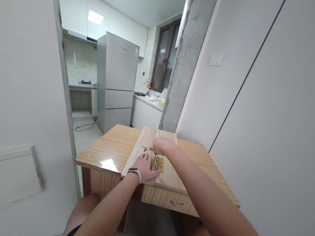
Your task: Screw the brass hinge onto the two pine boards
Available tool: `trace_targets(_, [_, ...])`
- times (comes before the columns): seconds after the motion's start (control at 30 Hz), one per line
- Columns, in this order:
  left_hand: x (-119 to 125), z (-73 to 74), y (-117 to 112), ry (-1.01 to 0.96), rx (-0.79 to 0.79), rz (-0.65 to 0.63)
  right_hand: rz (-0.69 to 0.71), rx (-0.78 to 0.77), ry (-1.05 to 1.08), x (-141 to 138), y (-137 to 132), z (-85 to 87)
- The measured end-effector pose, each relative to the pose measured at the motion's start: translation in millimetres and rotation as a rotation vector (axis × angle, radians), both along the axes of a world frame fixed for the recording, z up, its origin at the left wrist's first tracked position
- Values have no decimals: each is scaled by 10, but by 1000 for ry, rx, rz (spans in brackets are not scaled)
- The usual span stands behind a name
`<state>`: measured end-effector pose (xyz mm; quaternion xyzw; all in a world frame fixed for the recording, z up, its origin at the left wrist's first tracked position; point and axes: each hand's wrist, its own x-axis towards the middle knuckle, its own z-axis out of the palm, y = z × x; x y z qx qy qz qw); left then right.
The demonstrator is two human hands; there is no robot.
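Note:
A brass hinge (158, 164) lies across the seam between two pale wooden boards (169, 179) on the table. My left hand (143, 166) rests flat on the left board with its fingers stretched out, and its thumb reaches the hinge's near edge. Just beyond the hinge, my right hand (162, 146) is closed with the wrist bent over. Whatever its fingers pinch is hidden or too small to name. A few small dark screws (144, 148) lie loose on the left board, beside the right hand's fingertips.
The wood-grain table (111, 142) has a drawer with a handle (176, 204) facing me. A white wall (237, 107) runs along the right, and a grey pillar (186, 66) stands behind the table. Beyond are a refrigerator (122, 67) and a kitchen counter (146, 112).

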<state>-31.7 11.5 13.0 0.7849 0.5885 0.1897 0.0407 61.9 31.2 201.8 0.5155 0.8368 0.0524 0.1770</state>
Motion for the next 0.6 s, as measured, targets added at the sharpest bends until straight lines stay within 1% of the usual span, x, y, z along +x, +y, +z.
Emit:
trace_targets(0.1, [5, -6, 0, 6, 13, 3, -24, -59, -66, -44, -17, 35])
trace_targets(0.23, [10, -27, 11, 6, 16, -2, 26, -39, -106, -40, -2, 41])
trace_targets(0.33, [10, -45, 22, 7, 26, 10, 77, -6, -104, -20, -40, 55])
trace_targets(0.47, [6, -53, 30, -2, 17, 5, 163, -27, -82, -1, -171, 136])
trace_targets(0.53, [3, -53, 31, -6, 15, -1, 174, -36, -71, 10, -215, 167])
trace_targets(0.6, [0, -53, 32, -9, 23, -8, 162, -32, -56, 27, -211, 164])
